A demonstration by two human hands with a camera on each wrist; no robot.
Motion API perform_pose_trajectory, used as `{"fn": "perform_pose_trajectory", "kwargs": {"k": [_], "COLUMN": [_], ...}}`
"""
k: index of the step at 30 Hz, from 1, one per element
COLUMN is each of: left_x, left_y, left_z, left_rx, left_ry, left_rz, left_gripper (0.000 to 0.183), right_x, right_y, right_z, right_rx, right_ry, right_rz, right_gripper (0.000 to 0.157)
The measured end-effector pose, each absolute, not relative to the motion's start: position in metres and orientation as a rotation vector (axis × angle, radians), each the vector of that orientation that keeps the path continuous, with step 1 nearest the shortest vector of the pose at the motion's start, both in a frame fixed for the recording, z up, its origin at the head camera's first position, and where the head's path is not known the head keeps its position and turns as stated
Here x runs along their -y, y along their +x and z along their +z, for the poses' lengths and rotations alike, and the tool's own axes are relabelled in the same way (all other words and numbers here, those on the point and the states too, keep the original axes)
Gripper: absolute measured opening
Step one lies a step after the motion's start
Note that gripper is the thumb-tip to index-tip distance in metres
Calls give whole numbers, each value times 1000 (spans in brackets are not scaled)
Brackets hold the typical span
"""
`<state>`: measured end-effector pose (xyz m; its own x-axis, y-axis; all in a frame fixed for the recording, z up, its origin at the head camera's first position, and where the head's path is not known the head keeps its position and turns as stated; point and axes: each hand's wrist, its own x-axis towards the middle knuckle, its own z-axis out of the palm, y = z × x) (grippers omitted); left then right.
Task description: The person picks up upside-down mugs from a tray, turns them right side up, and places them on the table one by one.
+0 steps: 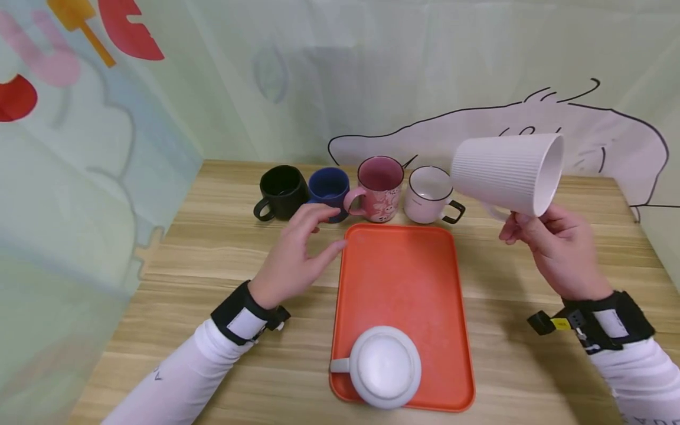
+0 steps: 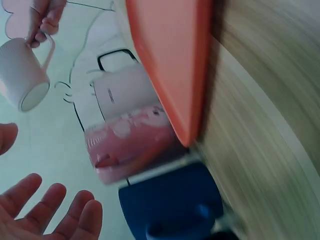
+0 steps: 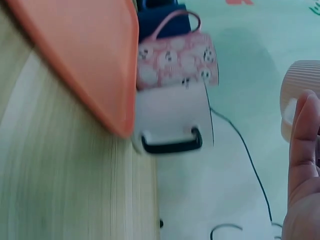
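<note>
High on the right, my right hand [image 1: 563, 251] grips a ribbed white mug [image 1: 502, 168] by its handle. The mug lies tipped on its side in the air, its mouth facing right. In the right wrist view, part of the ribbed mug [image 3: 298, 82] shows beyond the fingers. My left hand [image 1: 292, 254] hovers beside the orange tray's left edge with nothing in it, thumb apart from the fingers. In the head view its fingertips overlap the blue mug [image 1: 328, 183]. A white mug [image 1: 385, 366] stands upside down on the near end of the orange tray [image 1: 398, 277], handle to the left.
Along the back of the wooden table [image 1: 207, 248] stand a black mug [image 1: 284, 189], the blue one, a pink patterned mug [image 1: 383, 198] and a white mug with a black handle [image 1: 425, 203]. A printed cloth [image 1: 297, 77] rises behind them.
</note>
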<state>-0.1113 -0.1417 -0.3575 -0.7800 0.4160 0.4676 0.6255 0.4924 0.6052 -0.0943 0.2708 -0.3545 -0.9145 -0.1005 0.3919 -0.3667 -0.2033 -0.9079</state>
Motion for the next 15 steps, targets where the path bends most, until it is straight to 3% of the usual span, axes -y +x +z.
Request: {"fn": "perform_pose_trajectory", "kwargs": {"k": [15], "left_x": [184], "left_y": [-108], "left_z": [-361], "left_rx": [2511], "left_ry": [-868], "left_rz": [-704], "left_gripper": [63], "right_x": [-300], "right_y": [-103], "right_z": [-355], "right_rx": [2041], "right_ry": [227], "right_rz": [1991], "right_gripper": [22]}}
